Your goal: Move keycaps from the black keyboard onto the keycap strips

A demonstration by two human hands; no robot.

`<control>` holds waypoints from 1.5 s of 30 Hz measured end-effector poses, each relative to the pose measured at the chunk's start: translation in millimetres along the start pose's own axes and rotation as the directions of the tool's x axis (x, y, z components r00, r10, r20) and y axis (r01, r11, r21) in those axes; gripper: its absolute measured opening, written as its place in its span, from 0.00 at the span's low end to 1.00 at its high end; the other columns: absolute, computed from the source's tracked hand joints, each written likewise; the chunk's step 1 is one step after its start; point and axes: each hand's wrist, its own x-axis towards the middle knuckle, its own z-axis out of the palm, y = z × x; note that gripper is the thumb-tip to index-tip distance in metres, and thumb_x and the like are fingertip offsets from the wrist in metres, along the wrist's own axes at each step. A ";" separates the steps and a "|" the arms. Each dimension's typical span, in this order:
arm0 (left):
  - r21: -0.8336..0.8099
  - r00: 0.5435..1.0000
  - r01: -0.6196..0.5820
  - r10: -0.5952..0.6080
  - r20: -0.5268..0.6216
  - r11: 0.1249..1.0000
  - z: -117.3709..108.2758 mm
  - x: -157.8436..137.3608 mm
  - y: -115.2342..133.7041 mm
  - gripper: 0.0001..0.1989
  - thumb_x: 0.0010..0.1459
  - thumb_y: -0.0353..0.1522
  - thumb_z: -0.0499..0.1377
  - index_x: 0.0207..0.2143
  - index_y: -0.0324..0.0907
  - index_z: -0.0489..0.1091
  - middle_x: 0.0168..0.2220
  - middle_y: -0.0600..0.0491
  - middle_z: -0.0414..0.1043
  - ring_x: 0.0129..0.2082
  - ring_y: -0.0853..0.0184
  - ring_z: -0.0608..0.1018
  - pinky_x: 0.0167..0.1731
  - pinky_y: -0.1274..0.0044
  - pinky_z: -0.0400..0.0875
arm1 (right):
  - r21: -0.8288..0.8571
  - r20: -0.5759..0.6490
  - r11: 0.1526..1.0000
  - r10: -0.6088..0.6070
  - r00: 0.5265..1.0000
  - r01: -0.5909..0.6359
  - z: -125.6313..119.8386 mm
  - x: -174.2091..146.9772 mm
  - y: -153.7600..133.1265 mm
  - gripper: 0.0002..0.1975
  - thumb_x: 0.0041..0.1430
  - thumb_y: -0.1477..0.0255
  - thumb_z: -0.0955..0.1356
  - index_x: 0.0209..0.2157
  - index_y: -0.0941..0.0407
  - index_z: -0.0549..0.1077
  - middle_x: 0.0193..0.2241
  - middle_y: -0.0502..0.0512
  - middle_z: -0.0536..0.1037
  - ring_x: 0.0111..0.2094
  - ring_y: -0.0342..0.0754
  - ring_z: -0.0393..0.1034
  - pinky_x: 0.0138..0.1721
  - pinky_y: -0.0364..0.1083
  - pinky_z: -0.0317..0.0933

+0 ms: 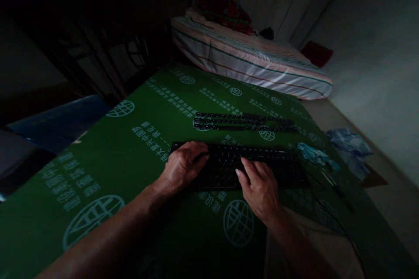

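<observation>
A black keyboard (222, 178) lies on a green printed board (131, 170). Its upper rows carry keys, while the dark lower part is hard to make out. Curled over the keyboard's left end is my left hand (185, 163), its fingers bent onto the keys and gripping that side. My right hand (260, 185) is at the middle of the keyboard, thumb and index finger drawn close together with the index tip at the keys. Anything small between them is too dark to name. Beyond the keyboard, loose black keycaps (229, 120) are laid out in rows.
To the right lie a light-blue cloth (317, 155) and a thin tool with a clear shaft (329, 178). A dark cable (340, 222) runs down the board's right side. A striped mattress (255, 63) stands behind; crumpled blue-white fabric (348, 146) lies by the wall.
</observation>
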 end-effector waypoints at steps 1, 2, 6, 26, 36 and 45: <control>0.002 1.000 0.000 0.000 -0.003 1.000 0.1 0.0 0.0 0.11 0.59 0.33 0.53 0.39 0.38 0.72 0.41 0.46 0.75 0.41 0.63 0.77 0.43 0.69 0.73 | 0.027 -0.030 1.000 0.006 1.000 -0.005 0.7 -2.1 3.3 0.15 0.63 0.68 0.62 0.46 0.61 0.71 0.33 0.59 0.74 0.37 0.50 0.66 0.40 0.49 0.61; 0.004 1.000 0.000 0.000 -0.006 1.000 0.3 0.0 -0.2 0.11 0.59 0.34 0.53 0.39 0.38 0.72 0.41 0.46 0.75 0.41 0.63 0.77 0.42 0.69 0.73 | 0.049 -0.056 0.999 0.010 0.998 -0.007 1.3 -4.3 6.2 0.14 0.63 0.69 0.62 0.45 0.61 0.72 0.34 0.59 0.75 0.37 0.50 0.66 0.40 0.49 0.61; 0.005 1.000 0.000 0.000 -0.009 1.000 0.6 -0.4 -0.6 0.11 0.59 0.34 0.53 0.39 0.39 0.72 0.41 0.47 0.75 0.41 0.63 0.77 0.43 0.70 0.73 | 0.116 -0.104 0.993 -0.004 0.995 0.016 4.7 -11.9 13.0 0.11 0.62 0.72 0.63 0.42 0.60 0.73 0.36 0.59 0.75 0.39 0.50 0.67 0.41 0.49 0.63; 0.148 1.000 -0.019 0.016 0.026 0.989 -2.4 4.9 -0.4 0.10 0.58 0.34 0.53 0.38 0.42 0.72 0.39 0.49 0.76 0.40 0.63 0.77 0.41 0.69 0.74 | 0.026 -0.126 0.999 -0.032 0.992 0.036 16.8 -18.5 -1.0 0.12 0.60 0.69 0.64 0.44 0.55 0.74 0.43 0.63 0.71 0.45 0.56 0.62 0.45 0.54 0.60; 0.149 0.997 0.031 -0.041 0.060 0.988 -7.6 11.2 9.1 0.11 0.58 0.35 0.54 0.37 0.42 0.73 0.39 0.49 0.76 0.40 0.63 0.78 0.41 0.71 0.74 | -0.001 -0.016 1.000 -0.008 1.000 0.008 18.0 -11.5 -8.2 0.15 0.60 0.62 0.64 0.46 0.52 0.73 0.46 0.65 0.70 0.46 0.58 0.62 0.45 0.55 0.60; 0.101 0.994 0.104 -0.105 0.009 0.990 -9.1 11.3 14.8 0.10 0.58 0.36 0.54 0.35 0.43 0.74 0.38 0.51 0.76 0.39 0.64 0.78 0.42 0.71 0.74 | 0.043 -0.051 0.999 0.000 0.999 0.002 16.6 -12.3 -5.3 0.15 0.61 0.66 0.63 0.45 0.58 0.72 0.43 0.64 0.72 0.45 0.56 0.62 0.45 0.54 0.60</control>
